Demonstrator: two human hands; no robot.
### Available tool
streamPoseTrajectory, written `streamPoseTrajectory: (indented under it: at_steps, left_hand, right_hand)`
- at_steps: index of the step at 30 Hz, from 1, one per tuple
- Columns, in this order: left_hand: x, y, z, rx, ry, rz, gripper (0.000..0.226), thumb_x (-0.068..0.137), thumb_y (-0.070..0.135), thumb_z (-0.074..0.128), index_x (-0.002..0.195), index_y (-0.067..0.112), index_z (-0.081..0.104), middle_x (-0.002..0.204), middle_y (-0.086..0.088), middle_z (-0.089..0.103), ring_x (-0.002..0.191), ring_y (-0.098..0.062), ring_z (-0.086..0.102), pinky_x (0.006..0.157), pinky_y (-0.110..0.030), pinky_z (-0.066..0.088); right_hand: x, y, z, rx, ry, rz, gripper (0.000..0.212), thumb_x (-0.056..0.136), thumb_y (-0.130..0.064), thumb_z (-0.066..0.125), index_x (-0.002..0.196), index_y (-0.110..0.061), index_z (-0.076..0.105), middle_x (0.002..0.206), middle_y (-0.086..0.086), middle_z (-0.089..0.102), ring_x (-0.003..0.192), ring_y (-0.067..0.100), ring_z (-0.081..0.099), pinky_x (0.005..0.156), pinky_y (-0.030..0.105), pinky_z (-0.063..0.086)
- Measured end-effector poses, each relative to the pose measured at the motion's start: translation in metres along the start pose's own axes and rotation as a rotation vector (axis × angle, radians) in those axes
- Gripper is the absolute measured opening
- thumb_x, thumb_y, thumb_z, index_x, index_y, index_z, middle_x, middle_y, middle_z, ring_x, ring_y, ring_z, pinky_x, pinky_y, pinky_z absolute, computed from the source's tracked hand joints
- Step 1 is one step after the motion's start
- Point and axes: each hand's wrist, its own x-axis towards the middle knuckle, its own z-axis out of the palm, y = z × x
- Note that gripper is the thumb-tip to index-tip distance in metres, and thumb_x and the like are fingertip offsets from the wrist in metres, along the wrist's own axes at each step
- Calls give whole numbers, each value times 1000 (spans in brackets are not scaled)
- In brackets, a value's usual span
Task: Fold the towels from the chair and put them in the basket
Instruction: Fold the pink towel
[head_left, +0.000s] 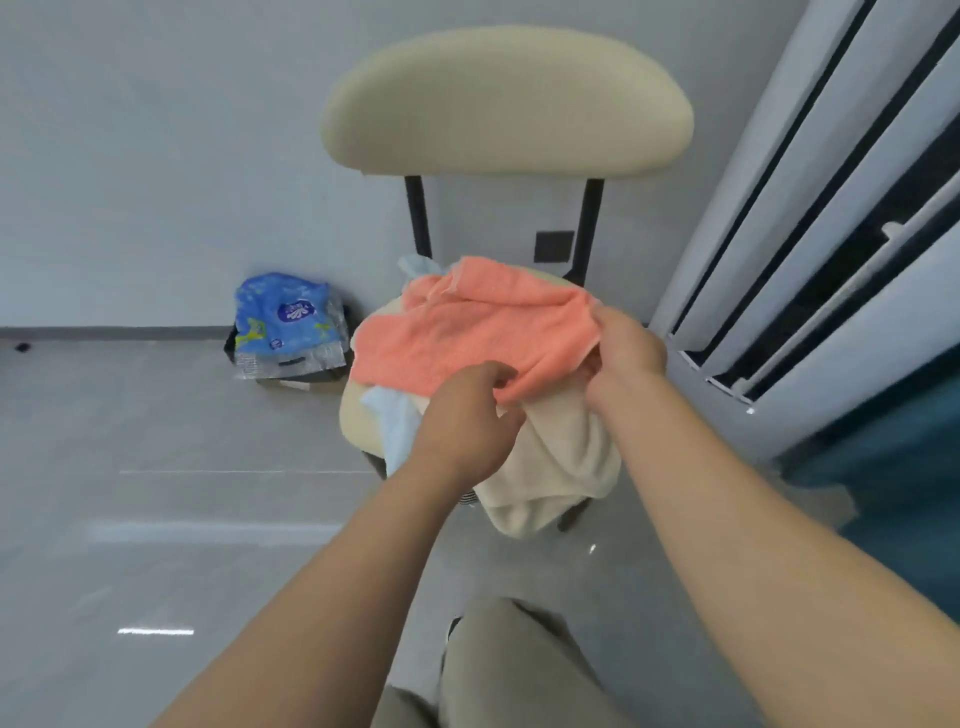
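1. Nearest the camera, the person's trouser legs stand over the grey floor, and both bare forearms reach forward to the chair.
2. The left hand has its fingers curled, pinching the near edge of the orange towel.
3. The right hand grips the same towel's right edge, fingers bent around a bunched fold.
4. The orange towel lies on top of the pile on the chair seat, stretched between the two hands, with its far corner crumpled towards the backrest posts.
5. Under it, a cream towel spills over the seat's front edge and hangs down below the right forearm.
6. A light blue towel shows at the seat's left front edge, just beside the left hand; another bit of it peeks out behind the orange towel.
7. To the left of the chair, the floor lies open back to the wall.
8. Against that wall sits a blue plastic packet on a dark box, near the seat's left side but apart from it.
9. On the right, a tall white unit with dark slots stands close to the chair, leaving a narrow strip of floor beside the right arm.
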Motion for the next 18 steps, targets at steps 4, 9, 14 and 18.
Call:
streamPoseTrajectory:
  at_steps: [4,9,14,18]
  left_hand:
    - [-49,10,19,-69,272,-7,61,84,24,74,139,18,48,132,7,56,116,-13,56,95,-25,44]
    - [-105,39,-2,-207,569,-77,67,79,29,76,135,21,41,107,21,62,94,4,60,80,-19,48]
    - [-149,37,-54,-340,883,-92,62,78,41,72,129,27,40,117,14,62,103,-5,63,81,-28,51]
    - [-182,-4,-87,-333,1023,-171,56,77,47,62,127,29,44,121,8,62,107,-12,64,90,-44,56]
  right_hand:
    - [-52,-7,12,16,-570,68,22,90,-20,67,110,-15,65,94,7,73,84,22,72,77,33,58]
    - [-148,-19,21,-145,-981,133,28,89,-22,64,114,-9,61,112,17,65,105,33,66,96,47,52]
    - [-228,-18,46,-150,-1272,121,26,98,-27,56,113,-6,60,108,17,63,101,34,67,79,50,59]
    - [-277,7,65,-186,-1413,90,23,100,-26,55,116,-10,58,110,17,62,107,36,64,87,58,55]
